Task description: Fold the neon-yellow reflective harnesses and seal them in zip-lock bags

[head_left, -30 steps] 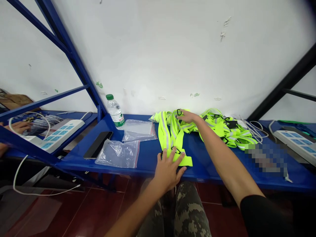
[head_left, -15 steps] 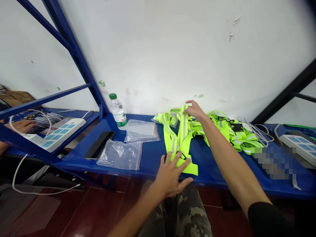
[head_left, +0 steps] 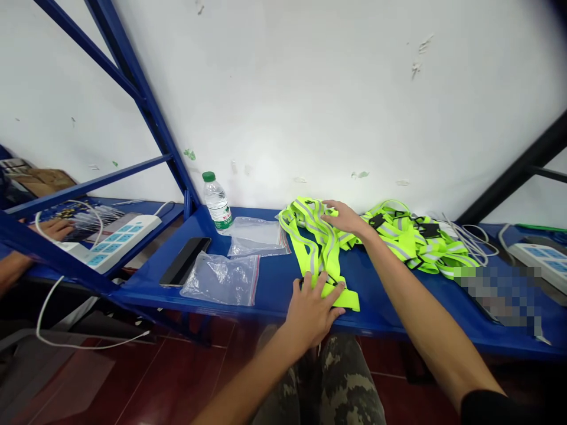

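A neon-yellow reflective safety vest point(head_left: 316, 243) with silver stripes and black buckles lies spread on the blue shelf. My left hand point(head_left: 310, 310) presses flat on its lower band near the shelf's front edge, fingers spread over a black buckle. My right hand point(head_left: 343, 216) rests on the vest's upper straps, fingers extended, with nothing gripped. A tangled pile of similar vests point(head_left: 419, 239) lies just right of that hand.
A water bottle point(head_left: 217, 200), clear zip bags point(head_left: 220, 280), and a black phone point(head_left: 183, 261) lie left on the shelf. White cables point(head_left: 469, 242) and a power strip point(head_left: 538, 262) lie right, near a pixelated patch point(head_left: 498, 295). A co-worker's hand point(head_left: 53, 229) shows far left.
The vest's upper straps have shifted left and now lie looped. My right hand has moved slightly left and lower onto them. My left hand stays on the lower band.
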A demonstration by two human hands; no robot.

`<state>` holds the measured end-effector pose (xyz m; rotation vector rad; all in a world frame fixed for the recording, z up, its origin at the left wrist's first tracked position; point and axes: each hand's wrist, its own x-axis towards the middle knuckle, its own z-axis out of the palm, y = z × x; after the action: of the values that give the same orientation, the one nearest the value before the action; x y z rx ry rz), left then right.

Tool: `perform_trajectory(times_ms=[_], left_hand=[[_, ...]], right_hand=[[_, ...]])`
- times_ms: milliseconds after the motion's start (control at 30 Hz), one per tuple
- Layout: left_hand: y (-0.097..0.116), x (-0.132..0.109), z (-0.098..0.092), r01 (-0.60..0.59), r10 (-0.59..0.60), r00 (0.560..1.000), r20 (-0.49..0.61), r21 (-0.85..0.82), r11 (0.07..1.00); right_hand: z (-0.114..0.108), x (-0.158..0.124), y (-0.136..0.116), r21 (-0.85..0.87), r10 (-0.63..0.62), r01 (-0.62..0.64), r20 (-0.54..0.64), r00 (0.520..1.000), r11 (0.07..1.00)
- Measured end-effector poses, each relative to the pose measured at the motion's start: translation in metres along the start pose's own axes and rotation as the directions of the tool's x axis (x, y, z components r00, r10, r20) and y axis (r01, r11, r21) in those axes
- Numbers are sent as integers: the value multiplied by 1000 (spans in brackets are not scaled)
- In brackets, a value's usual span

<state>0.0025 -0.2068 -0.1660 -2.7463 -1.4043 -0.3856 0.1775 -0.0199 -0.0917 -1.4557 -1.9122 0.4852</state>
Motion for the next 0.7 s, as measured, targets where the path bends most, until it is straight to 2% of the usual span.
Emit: perform_trajectory(times_ms=[67,167,233,333,400,500,633,700], left_hand=[[1,3,1,6,-5,1000,-12,38,999],[3,8,3,32,-29,999,-31,74,997],[2,11,4,51,-49,998,-29,89,995],[0,13,5,54,-53,999,-8,105,993],[-3,13,5,45,-45,999,-2,109,993],[-6,10,2,16,-19,999,36,88,996],[-5,6,-5,4,-9,989,147,36,999],[-4,5,-8,8,-9,990,144,9,1000]], right_hand=[[-12,-38,-4,-20,-66,66,-16,998,998],[-24,-108,-12,74,-96,86,143,985,994],[-24,-150,-14,-8,-111,118,269,957,993],[-11,-192,-9,-116,-191,224,248,950,968],[2,-203,-2,-141,-262,290,190,946,946],[17,-205,4,-195,-334,353,125,934,915],[25,-202,2,-254,-404,419,109,908,872],[26,-202,0,-263,-424,439,114,899,859]])
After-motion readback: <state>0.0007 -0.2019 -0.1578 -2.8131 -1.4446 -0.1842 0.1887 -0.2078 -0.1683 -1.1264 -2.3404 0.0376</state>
